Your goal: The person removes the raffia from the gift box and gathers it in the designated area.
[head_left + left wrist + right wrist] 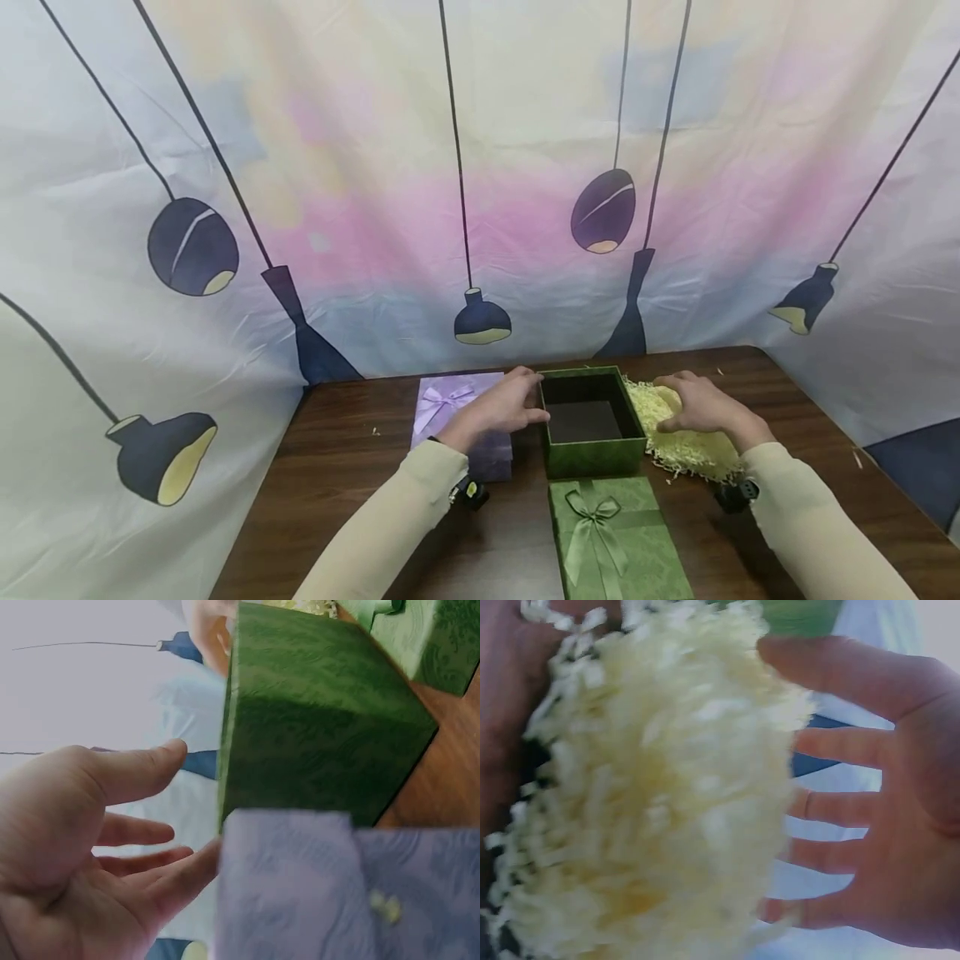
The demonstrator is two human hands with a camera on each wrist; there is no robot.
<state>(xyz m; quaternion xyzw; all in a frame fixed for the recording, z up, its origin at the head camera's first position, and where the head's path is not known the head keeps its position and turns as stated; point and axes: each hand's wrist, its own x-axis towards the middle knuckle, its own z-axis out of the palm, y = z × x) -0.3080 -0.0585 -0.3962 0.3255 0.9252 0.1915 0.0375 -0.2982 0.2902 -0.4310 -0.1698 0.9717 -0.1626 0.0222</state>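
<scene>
woodgrain table [330, 467] bears an embossed green box [596, 458] and crinkled yellow shreds [688, 452], hands [501, 406] [705, 406] loosely spread, gripping neither.

Cloth [540, 100] behind a brown table [330, 467]
Dark printed lamps [482, 321] spread from lower left to far right; pink tints upper centre.

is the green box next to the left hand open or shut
Open: in the head view nothing covers the top of the green box, and its dark inside shows down to the bottom.
</scene>
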